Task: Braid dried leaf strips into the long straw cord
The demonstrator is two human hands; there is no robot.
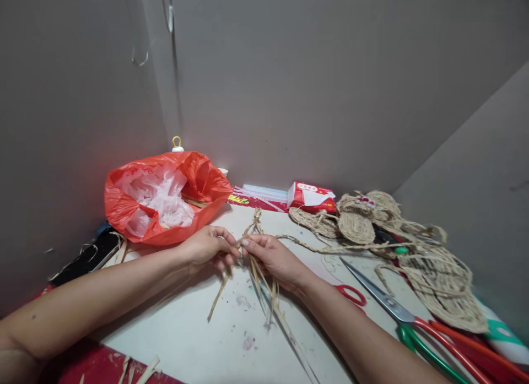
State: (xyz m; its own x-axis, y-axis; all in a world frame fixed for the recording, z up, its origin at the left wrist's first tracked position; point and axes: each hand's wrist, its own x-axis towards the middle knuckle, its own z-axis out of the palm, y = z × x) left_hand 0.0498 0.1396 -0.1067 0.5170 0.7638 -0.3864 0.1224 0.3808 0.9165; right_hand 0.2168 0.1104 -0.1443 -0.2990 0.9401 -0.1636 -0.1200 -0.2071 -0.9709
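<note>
One straw braid [257,221], its knotted end at twelve o'clock from my fingertips, is pinched by my left hand [212,247], other fingers loosely curled, and my right hand [273,256], thumb against forefinger; loose strands [282,319] trail toward five o'clock.

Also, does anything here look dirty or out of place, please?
Yes: smudges stain the otherwise pale tabletop beneath the straw strands, and loose scraps lie scattered at the lower left, like untidied offcuts.
</note>
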